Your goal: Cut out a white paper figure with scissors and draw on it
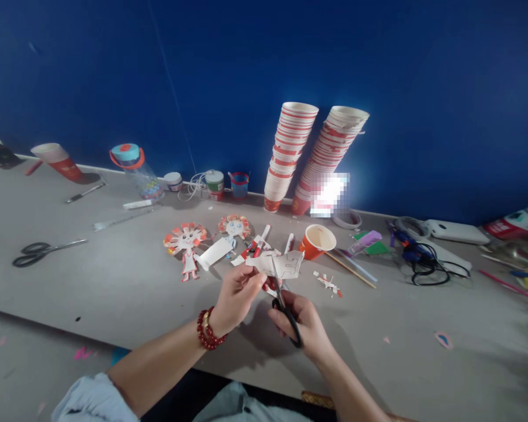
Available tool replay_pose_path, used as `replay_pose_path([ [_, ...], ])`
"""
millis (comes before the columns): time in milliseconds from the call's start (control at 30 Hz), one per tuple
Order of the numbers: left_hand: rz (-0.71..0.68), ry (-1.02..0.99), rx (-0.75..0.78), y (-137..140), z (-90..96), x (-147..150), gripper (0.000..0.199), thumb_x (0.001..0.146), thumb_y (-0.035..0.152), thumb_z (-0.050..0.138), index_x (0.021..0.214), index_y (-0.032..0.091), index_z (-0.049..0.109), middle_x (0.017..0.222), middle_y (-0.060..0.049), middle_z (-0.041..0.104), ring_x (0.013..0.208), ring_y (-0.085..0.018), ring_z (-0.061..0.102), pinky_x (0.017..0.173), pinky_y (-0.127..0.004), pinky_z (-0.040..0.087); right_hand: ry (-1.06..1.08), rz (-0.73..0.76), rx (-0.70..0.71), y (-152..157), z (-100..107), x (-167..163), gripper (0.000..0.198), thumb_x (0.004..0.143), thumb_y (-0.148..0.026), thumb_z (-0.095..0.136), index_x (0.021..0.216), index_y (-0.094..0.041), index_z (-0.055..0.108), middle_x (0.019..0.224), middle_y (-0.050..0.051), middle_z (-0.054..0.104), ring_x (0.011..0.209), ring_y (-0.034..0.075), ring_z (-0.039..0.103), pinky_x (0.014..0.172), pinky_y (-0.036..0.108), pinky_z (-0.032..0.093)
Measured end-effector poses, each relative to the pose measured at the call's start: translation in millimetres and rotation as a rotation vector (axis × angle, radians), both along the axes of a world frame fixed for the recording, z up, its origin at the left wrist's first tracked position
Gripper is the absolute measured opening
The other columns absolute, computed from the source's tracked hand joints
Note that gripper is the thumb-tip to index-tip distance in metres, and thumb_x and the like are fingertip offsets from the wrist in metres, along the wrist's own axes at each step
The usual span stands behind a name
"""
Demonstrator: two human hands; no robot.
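Note:
My left hand (240, 293), with a red bead bracelet at the wrist, pinches a white piece of paper (293, 265) that has a drawn outline on it. In my right hand (305, 322) is a pair of black-handled scissors (278, 287), whose blades reach up to the paper. Just beyond my hands lie loose markers (264, 239) and paper scraps. Two cut-out paper figures with fringed orange-and-white heads lie to the left: one figure (188, 240) in full view, and the other figure (234, 227) partly covered by a white strip (215, 253).
Two tall stacks of paper cups (290, 152) lean near the blue wall. An orange cup (317, 241) stands right of the paper. Another pair of scissors (37, 253) and a clear bottle (136, 170) are at left. A black cable (425, 264) lies at right, near a white device (457, 231).

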State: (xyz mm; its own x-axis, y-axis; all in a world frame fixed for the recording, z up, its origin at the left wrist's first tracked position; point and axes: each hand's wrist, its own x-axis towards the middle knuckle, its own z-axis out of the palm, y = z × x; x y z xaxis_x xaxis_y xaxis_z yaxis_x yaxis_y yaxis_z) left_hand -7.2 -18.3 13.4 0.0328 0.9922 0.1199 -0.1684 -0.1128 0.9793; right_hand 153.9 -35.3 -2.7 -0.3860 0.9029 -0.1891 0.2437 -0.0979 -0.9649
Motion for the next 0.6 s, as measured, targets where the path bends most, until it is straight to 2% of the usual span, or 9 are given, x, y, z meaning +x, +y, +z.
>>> replay_pose_path([
  [267, -0.014, 0.01, 0.004, 0.7, 1.5, -1.5, 0.026, 0.084, 0.027, 0.055, 0.062, 0.015, 0.062, 0.061, -0.003, 0.06, 0.062, -0.017, 0.057, 0.067, -0.029, 0.048, -0.04, 0.0, 0.001, 0.5, 1.7, 1.6, 0.031, 0.078, -0.043, 0.061, 0.066, -0.019, 0.045, 0.052, -0.006, 0.042, 0.045, 0.01, 0.044, 0.044, 0.021, 0.029],
  [600, -0.014, 0.027, -0.013, 0.8, 1.6, -2.6, 0.029, 0.084, 0.032, 0.056, 0.061, 0.015, 0.062, 0.061, -0.003, 0.061, 0.062, -0.016, 0.057, 0.068, -0.029, 0.048, -0.029, -0.001, -0.005, 0.5, 2.7, 1.4, 0.035, 0.078, -0.046, 0.062, 0.064, -0.02, 0.043, 0.05, -0.006, 0.043, 0.044, 0.01, 0.042, 0.044, 0.021, 0.028],
])
